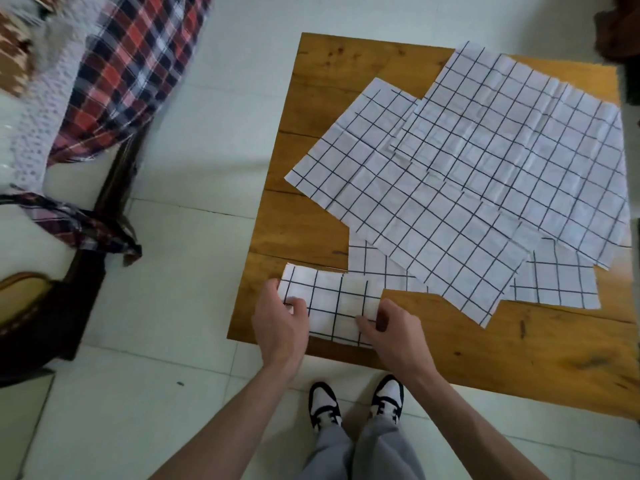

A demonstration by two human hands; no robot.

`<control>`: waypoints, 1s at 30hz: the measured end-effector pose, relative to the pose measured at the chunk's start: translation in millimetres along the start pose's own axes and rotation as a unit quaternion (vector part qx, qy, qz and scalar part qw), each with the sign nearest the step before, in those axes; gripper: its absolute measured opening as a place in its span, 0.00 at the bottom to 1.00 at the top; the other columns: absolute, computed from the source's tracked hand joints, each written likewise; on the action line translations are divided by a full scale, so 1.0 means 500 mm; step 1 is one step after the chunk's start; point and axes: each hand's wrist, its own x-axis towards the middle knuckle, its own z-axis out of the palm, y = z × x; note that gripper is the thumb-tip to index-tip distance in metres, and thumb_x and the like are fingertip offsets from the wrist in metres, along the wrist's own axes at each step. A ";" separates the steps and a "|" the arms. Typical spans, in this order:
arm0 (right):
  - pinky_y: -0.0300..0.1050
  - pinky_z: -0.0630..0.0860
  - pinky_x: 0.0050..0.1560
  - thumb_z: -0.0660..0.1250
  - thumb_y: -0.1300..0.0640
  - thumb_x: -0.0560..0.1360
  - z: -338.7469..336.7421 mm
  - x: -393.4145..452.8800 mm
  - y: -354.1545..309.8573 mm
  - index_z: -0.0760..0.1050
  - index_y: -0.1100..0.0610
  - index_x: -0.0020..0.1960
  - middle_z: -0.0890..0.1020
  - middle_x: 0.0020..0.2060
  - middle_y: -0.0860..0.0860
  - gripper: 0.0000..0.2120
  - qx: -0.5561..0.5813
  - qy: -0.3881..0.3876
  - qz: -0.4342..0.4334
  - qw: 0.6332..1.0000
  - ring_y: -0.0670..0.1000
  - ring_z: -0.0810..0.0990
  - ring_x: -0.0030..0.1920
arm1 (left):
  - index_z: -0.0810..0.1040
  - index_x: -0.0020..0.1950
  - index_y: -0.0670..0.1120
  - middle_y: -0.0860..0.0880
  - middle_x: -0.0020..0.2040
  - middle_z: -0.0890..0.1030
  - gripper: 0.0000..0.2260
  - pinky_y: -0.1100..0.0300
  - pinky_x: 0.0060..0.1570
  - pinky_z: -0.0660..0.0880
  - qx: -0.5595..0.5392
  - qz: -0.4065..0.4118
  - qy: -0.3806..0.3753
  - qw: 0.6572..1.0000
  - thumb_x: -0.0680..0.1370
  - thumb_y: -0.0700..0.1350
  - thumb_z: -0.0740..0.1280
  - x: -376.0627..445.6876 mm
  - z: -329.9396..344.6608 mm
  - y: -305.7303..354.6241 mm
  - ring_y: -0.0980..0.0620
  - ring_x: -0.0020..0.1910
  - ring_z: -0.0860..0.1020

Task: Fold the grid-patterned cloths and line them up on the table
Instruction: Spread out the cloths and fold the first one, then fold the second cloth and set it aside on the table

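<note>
A folded white cloth with a black grid [334,303] lies at the near left corner of the wooden table [311,98]. My left hand [282,322] grips its left end, fingers curled over the edge. My right hand [391,327] pinches its right end near the front edge. Beyond it, several unfolded grid cloths overlap flat on the table: a large one [408,202] across the middle, another [519,140] on top at the far right, and one [561,285] partly hidden underneath at the near right.
A bed or bench with a red-and-navy plaid cloth [131,64] and dark wooden frame [104,209] stands to the left across a strip of white tiled floor [194,237]. My feet in black-and-white shoes [356,403] stand at the table's near edge.
</note>
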 end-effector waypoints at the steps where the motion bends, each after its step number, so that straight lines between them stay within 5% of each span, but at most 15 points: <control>1: 0.34 0.73 0.32 0.73 0.51 0.80 0.004 -0.002 -0.004 0.71 0.50 0.42 0.76 0.32 0.46 0.13 -0.004 0.010 -0.009 1.000 0.42 0.74 0.29 | 0.73 0.69 0.42 0.51 0.54 0.77 0.16 0.61 0.44 0.73 -0.001 0.004 0.000 1.000 0.81 0.40 0.68 0.001 -0.007 -0.005 0.52 0.50 0.77; 8: 0.38 0.75 0.32 0.71 0.51 0.81 0.049 -0.007 -0.018 0.74 0.53 0.42 0.79 0.33 0.49 0.11 0.015 0.017 -0.019 1.000 0.44 0.75 0.30 | 0.74 0.71 0.43 0.53 0.59 0.73 0.19 0.67 0.52 0.72 0.007 0.070 0.016 0.997 0.80 0.36 0.67 0.014 -0.050 -0.046 0.55 0.54 0.74; 13: 0.41 0.81 0.35 0.72 0.47 0.80 0.037 0.005 -0.021 0.76 0.50 0.46 0.81 0.36 0.45 0.09 -0.048 0.037 -0.020 0.998 0.44 0.81 0.35 | 0.69 0.75 0.47 0.47 0.64 0.74 0.25 0.51 0.60 0.79 0.062 0.061 0.004 0.996 0.79 0.39 0.70 0.011 -0.042 -0.066 0.52 0.59 0.72; 19: 0.43 0.81 0.36 0.73 0.46 0.79 0.025 0.013 -0.024 0.74 0.50 0.46 0.81 0.37 0.45 0.10 -0.087 0.030 -0.011 0.996 0.45 0.80 0.36 | 0.64 0.78 0.49 0.44 0.73 0.69 0.33 0.46 0.64 0.78 0.147 0.072 0.023 0.986 0.76 0.43 0.75 -0.004 -0.030 -0.063 0.45 0.68 0.71; 30: 0.39 0.74 0.29 0.64 0.41 0.82 -0.004 0.017 -0.025 0.73 0.47 0.44 0.78 0.32 0.45 0.13 -0.107 0.072 -0.033 0.991 0.45 0.77 0.32 | 0.78 0.69 0.49 0.50 0.67 0.76 0.19 0.54 0.66 0.74 0.129 0.190 -0.002 0.973 0.78 0.44 0.73 -0.025 0.014 -0.012 0.51 0.68 0.73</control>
